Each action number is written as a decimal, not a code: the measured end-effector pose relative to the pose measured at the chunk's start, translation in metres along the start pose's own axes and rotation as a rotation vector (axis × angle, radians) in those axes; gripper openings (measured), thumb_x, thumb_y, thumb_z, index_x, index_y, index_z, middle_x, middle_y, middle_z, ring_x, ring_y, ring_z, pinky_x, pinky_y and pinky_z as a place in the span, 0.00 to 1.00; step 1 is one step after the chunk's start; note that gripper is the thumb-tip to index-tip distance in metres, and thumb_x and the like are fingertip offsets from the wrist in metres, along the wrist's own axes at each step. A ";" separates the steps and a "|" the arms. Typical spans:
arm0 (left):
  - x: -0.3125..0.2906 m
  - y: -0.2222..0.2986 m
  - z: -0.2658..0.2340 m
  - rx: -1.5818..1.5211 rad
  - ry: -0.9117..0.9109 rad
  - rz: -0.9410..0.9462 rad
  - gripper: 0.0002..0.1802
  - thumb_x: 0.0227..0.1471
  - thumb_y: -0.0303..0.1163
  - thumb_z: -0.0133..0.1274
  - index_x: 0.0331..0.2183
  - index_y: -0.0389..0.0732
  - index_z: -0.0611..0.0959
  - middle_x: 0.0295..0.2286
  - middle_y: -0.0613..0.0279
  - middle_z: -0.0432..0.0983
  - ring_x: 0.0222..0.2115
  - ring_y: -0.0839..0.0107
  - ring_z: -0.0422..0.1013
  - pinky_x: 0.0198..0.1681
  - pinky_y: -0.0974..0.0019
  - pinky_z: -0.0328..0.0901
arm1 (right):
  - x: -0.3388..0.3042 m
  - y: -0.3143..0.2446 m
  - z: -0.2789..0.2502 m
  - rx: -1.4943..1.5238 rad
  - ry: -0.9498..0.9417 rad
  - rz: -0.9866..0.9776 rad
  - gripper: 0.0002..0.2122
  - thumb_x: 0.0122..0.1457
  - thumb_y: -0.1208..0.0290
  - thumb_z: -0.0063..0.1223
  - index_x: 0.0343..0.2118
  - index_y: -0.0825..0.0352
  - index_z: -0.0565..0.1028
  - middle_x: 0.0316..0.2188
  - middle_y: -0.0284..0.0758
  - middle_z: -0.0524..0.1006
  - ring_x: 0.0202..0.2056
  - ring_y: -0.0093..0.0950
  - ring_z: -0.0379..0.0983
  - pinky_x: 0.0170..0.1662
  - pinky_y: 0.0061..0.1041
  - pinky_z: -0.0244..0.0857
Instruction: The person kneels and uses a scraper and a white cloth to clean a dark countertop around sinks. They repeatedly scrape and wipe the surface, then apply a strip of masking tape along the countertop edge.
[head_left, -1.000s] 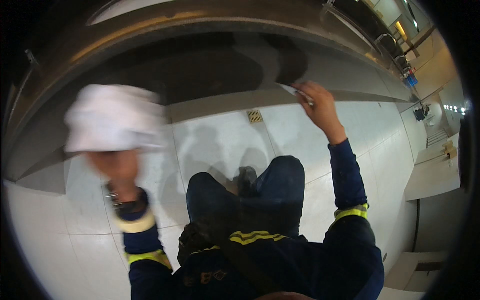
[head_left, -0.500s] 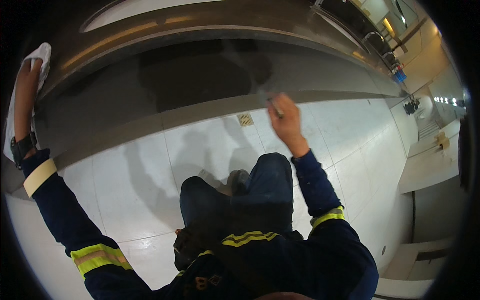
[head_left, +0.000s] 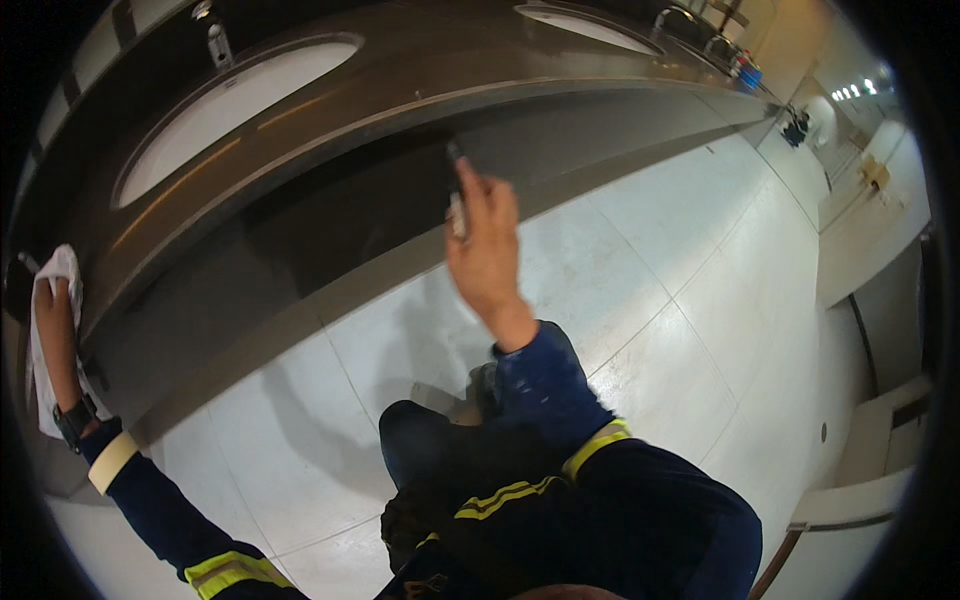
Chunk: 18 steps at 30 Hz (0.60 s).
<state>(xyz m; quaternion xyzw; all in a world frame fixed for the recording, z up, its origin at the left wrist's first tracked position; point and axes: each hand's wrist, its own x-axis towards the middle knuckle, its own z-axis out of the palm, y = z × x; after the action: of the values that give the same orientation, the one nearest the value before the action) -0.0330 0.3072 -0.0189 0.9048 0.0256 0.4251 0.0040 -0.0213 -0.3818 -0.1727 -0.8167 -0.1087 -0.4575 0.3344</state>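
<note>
At the far left, my left hand [head_left: 57, 325] rests at the end of the dark countertop [head_left: 400, 60]. Its fingers are closed on a white cloth [head_left: 64, 262] that hangs down along the wrist. In front of the dark panel [head_left: 310, 225] below the counter edge, my right hand [head_left: 487, 245] grips a slim dark tool with a light part [head_left: 459, 215]. The index finger stretches along this tool toward the panel. Its exact kind is too blurred to tell, and I cannot tell whether its tip touches the panel.
Two white basins [head_left: 240, 110] are set into the counter, with a metal faucet [head_left: 215, 45] behind the nearer one. A blue container [head_left: 749, 77] stands at the counter's far right end. Pale floor tiles [head_left: 640, 260] lie below. My bent knee [head_left: 415, 435] is close to the panel.
The view has swung so that more of the counter and basins shows. My right hand has moved left and closer to the panel with the tool. My left hand still holds the cloth.
</note>
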 end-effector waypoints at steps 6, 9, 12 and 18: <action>-0.005 0.026 0.001 -0.116 -0.026 -0.058 0.25 0.66 0.39 0.49 0.55 0.29 0.75 0.48 0.40 0.77 0.50 0.51 0.74 0.53 0.60 0.64 | 0.042 0.050 -0.029 -0.070 0.145 0.163 0.22 0.59 0.77 0.54 0.58 0.69 0.70 0.47 0.48 0.70 0.49 0.50 0.71 0.53 0.43 0.67; -0.002 0.024 0.004 -0.180 -0.083 -0.139 0.26 0.66 0.40 0.49 0.56 0.29 0.75 0.49 0.44 0.78 0.51 0.54 0.74 0.55 0.61 0.64 | 0.054 0.053 -0.039 -0.084 0.141 0.184 0.19 0.62 0.76 0.52 0.56 0.69 0.71 0.47 0.48 0.71 0.48 0.49 0.72 0.51 0.42 0.68; -0.002 0.025 -0.002 -0.135 -0.113 -0.147 0.27 0.67 0.40 0.48 0.57 0.29 0.74 0.50 0.44 0.77 0.52 0.54 0.74 0.55 0.61 0.64 | 0.015 0.015 -0.021 0.005 -0.002 0.093 0.19 0.61 0.77 0.52 0.55 0.69 0.72 0.48 0.48 0.70 0.47 0.50 0.72 0.49 0.44 0.69; -0.008 0.020 0.017 -0.144 0.013 -0.172 0.30 0.66 0.42 0.49 0.59 0.28 0.72 0.54 0.42 0.74 0.55 0.52 0.72 0.58 0.60 0.63 | 0.047 0.069 -0.042 -0.094 0.123 0.181 0.19 0.62 0.76 0.51 0.56 0.70 0.72 0.46 0.47 0.71 0.46 0.50 0.73 0.49 0.43 0.69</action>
<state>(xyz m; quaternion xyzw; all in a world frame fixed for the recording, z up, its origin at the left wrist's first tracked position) -0.0244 0.2873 -0.0354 0.8939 0.0726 0.4297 0.1052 0.0096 -0.4665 -0.1498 -0.8085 0.0078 -0.4792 0.3416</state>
